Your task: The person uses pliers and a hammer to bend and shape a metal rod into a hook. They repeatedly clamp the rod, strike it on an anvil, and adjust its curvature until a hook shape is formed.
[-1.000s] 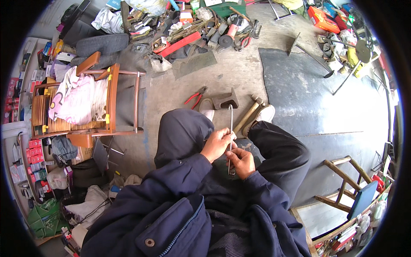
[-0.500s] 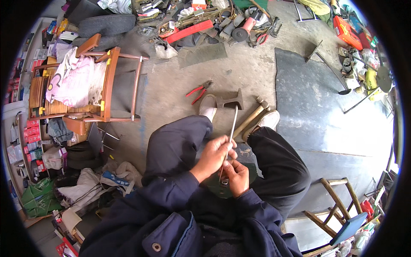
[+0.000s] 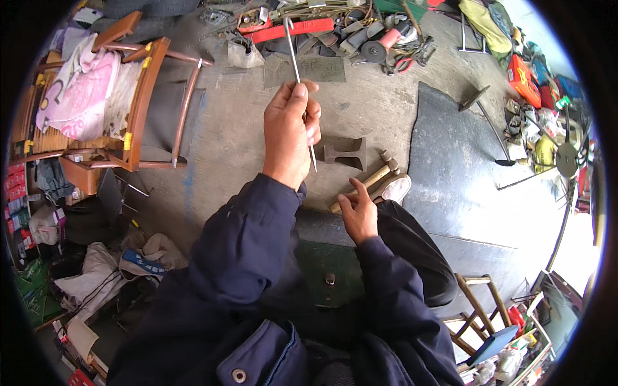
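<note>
My left hand (image 3: 290, 138) is raised in front of me, its fingers closed around a thin metal rod (image 3: 293, 58). The rod's far end is bent into a small hook; its lower end tapers to a point. My right hand (image 3: 360, 215) holds nothing, thumb and forefinger apart, beside the wooden handle of a hammer (image 3: 388, 166). The hammer leans by my right shoe (image 3: 394, 188). Just beyond lies a short I-shaped steel block (image 3: 347, 153) on the floor. A dark green surface with a small metal latch (image 3: 329, 279) shows between my legs.
An angle grinder (image 3: 384, 44), red-handled pliers (image 3: 403, 64) and a long red bar (image 3: 315, 28) lie in the far tool pile. A wooden chair (image 3: 145, 103) with pink cloth stands left. At right are a dark floor mat (image 3: 444, 154) and a wooden stool (image 3: 470, 309).
My left hand has lifted the rod forward and up, away from my lap. My right hand has let go of it and moved forward, near the hammer handle.
</note>
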`<state>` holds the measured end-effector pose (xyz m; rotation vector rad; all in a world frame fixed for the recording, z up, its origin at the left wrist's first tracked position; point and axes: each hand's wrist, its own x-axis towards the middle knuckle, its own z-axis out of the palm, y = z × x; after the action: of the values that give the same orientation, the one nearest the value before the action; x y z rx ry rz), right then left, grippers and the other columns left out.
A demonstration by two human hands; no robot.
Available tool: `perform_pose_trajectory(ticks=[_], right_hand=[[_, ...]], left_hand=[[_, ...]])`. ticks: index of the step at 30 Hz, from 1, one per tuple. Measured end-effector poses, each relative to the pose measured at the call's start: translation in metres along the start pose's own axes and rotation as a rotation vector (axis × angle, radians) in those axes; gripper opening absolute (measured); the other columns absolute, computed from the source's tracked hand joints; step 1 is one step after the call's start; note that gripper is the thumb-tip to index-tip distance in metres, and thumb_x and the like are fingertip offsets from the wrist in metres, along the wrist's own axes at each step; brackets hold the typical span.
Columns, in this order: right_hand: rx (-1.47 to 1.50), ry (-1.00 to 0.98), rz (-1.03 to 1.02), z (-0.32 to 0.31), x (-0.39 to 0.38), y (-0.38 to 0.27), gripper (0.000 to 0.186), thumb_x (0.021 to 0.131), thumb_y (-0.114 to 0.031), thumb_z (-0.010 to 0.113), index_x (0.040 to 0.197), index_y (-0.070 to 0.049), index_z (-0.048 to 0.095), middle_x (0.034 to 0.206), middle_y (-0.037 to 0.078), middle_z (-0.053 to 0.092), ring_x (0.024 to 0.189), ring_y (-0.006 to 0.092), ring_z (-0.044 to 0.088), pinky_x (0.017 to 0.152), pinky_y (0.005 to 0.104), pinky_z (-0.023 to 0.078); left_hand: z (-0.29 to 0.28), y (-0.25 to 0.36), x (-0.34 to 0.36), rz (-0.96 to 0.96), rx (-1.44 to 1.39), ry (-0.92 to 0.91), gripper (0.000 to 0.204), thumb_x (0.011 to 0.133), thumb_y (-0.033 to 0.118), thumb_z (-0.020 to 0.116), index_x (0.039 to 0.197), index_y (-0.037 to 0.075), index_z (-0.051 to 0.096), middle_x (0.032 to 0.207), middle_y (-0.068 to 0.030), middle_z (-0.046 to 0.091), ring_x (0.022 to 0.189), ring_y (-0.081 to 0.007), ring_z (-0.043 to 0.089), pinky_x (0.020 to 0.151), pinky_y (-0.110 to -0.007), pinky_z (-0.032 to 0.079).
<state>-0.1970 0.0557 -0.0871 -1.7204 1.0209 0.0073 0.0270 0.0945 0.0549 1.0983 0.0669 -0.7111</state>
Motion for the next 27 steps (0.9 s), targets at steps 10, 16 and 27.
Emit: perform_pose_trajectory(ticks=[10, 16, 27], right_hand=[[-0.516, 0.074, 0.3, 0.11, 0.146, 0.043, 0.093, 0.08, -0.047, 0.077, 0.156, -0.017, 0.031, 0.106, 0.029, 0.071, 0.102, 0.0444, 0.068, 0.09, 0.0505, 0.053], [-0.392, 0.152, 0.28, 0.129, 0.17, 0.064, 0.063, 0.081, -0.032, 0.077, 0.137, -0.019, 0.052, 0.106, 0.026, 0.071, 0.102, 0.0453, 0.068, 0.088, 0.0516, 0.053], [-0.103, 0.156, 0.199, 0.074, 0.176, 0.088, 0.051, 0.074, -0.006, 0.076, 0.123, -0.005, 0.063, 0.09, 0.019, 0.072, 0.074, 0.0288, 0.073, 0.061, 0.0404, 0.059]], left_hand=[[-0.048, 0.019, 0.04, -0.111, -0.089, 0.006, 0.022, 0.108, 0.027, 0.049, 0.111, 0.006, 0.057, 0.074, 0.0024, 0.052, 0.053, -0.0049, 0.039, 0.051, -0.023, 0.033], [-0.05, 0.027, 0.037, -0.197, -0.148, -0.007, 0.021, 0.107, 0.026, 0.052, 0.11, 0.006, 0.058, 0.073, 0.0028, 0.052, 0.053, -0.0043, 0.038, 0.05, -0.022, 0.031], [-0.05, 0.025, 0.036, -0.193, -0.191, -0.035, 0.02, 0.107, 0.026, 0.053, 0.109, 0.008, 0.06, 0.073, 0.0038, 0.052, 0.053, -0.0036, 0.036, 0.049, -0.02, 0.029]])
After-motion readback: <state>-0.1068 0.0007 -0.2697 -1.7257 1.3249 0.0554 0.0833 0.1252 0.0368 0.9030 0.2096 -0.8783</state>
